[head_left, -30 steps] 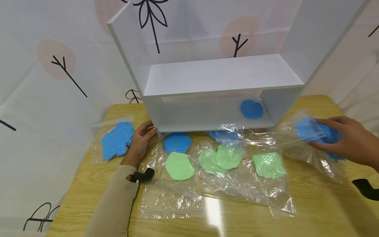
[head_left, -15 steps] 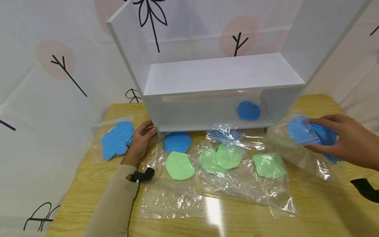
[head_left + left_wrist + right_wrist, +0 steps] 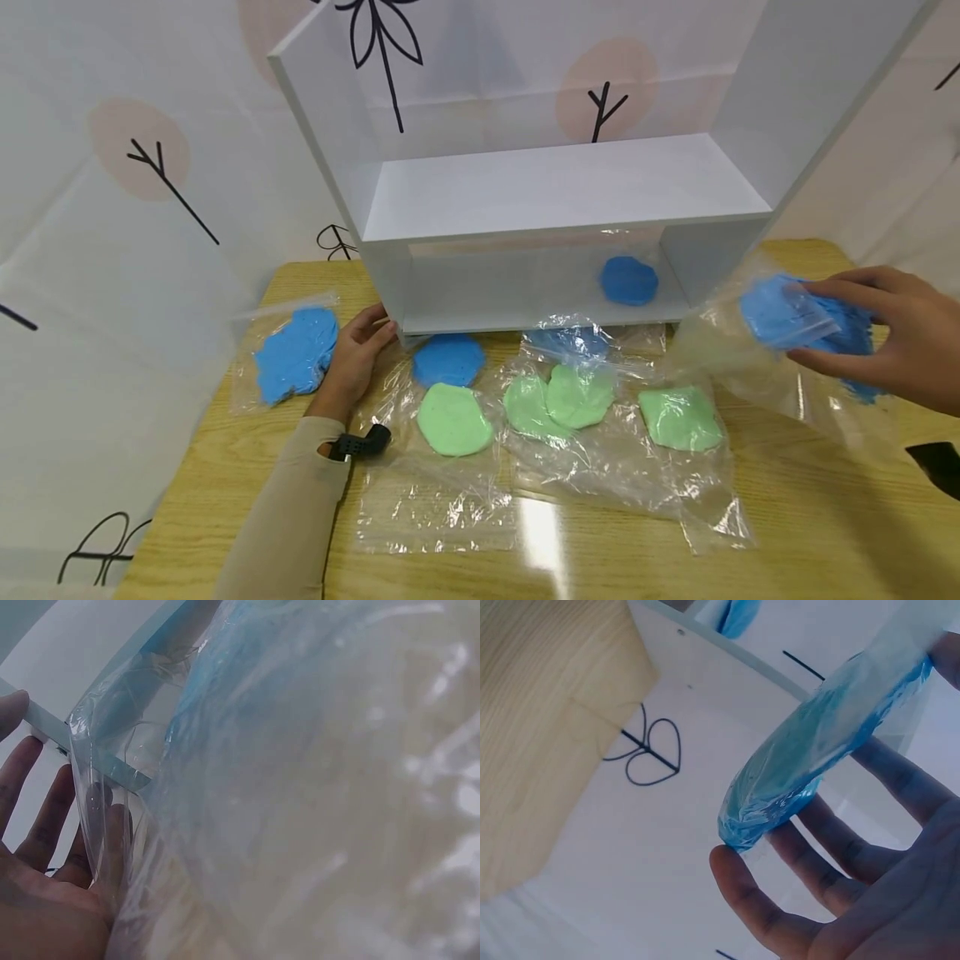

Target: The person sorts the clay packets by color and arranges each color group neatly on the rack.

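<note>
My right hand [image 3: 900, 333] pinches a clear zip bag of blue modelling clay [image 3: 780, 312] between thumb and fingers, raised above the right side of the table. In the right wrist view, this bag of blue clay [image 3: 795, 761] lies edge-on along my fingertips. My left hand [image 3: 358, 354] rests at the lower left corner of a white shelf unit [image 3: 562, 187]. Seen from the left wrist, the left hand [image 3: 52, 847] has its fingers spread beside the panel edge, partly behind clear plastic. Another bagged blue clay piece [image 3: 628, 281] lies on the lower shelf, at its right.
Flattened green clay pieces [image 3: 455, 420] in clear bags lie across the table [image 3: 600, 558] before the shelf. A blue clay disc [image 3: 448, 361] and a partly hidden blue piece [image 3: 570, 342] sit near its front edge. More bagged blue clay [image 3: 297, 354] lies at the left.
My right hand first shifts slightly left, then back right and upward with the bag. The blue clay on the lower shelf has slid slightly left. My left hand stays put.
</note>
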`<state>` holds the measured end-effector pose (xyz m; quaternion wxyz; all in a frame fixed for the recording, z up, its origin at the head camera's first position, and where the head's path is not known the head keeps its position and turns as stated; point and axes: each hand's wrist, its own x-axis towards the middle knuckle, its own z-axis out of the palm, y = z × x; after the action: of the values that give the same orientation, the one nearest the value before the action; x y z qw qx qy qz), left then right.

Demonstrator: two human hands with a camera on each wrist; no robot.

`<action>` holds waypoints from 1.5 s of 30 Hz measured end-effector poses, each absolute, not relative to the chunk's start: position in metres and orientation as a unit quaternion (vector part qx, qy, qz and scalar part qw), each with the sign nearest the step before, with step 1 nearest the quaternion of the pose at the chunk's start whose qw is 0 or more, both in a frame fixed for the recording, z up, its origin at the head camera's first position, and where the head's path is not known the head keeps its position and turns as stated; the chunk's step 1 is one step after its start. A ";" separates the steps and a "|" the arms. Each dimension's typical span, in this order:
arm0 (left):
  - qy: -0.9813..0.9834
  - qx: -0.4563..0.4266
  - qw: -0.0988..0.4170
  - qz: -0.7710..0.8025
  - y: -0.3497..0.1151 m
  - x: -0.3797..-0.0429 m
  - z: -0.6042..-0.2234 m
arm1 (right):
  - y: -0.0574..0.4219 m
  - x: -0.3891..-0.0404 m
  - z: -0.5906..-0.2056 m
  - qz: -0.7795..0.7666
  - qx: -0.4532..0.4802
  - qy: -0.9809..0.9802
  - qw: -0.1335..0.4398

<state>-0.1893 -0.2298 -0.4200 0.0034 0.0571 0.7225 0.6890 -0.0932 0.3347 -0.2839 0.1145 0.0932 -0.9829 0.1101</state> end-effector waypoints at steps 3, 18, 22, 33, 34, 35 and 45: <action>0.725 0.056 0.005 0.686 -0.231 -0.189 -0.420 | 0.331 -0.094 -0.282 0.116 0.097 -0.983 0.103; 0.728 0.050 0.003 0.684 -0.234 -0.190 -0.422 | 0.280 -0.105 -0.285 0.150 0.206 -0.963 0.086; 0.727 0.050 -0.002 0.685 -0.234 -0.190 -0.422 | 0.264 -0.110 -0.287 0.160 0.223 -0.958 0.081; 0.736 0.048 0.000 0.675 -0.231 -0.192 -0.421 | 0.220 -0.128 -0.292 0.172 0.245 -0.953 0.048; 0.737 0.047 -0.001 0.674 -0.231 -0.192 -0.421 | 0.217 -0.131 -0.292 0.173 0.247 -0.952 0.050; 0.737 0.047 -0.001 0.674 -0.231 -0.192 -0.421 | 0.213 -0.134 -0.292 0.174 0.247 -0.952 0.049; 0.734 0.055 -0.004 0.677 -0.231 -0.192 -0.422 | 0.187 -0.170 -0.294 0.175 0.242 -0.953 0.059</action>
<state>-0.1922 -0.2306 -0.4218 -0.0038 0.0548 0.7343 0.6766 -0.1696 0.1872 -0.2938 0.0585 0.2417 -0.9526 0.1753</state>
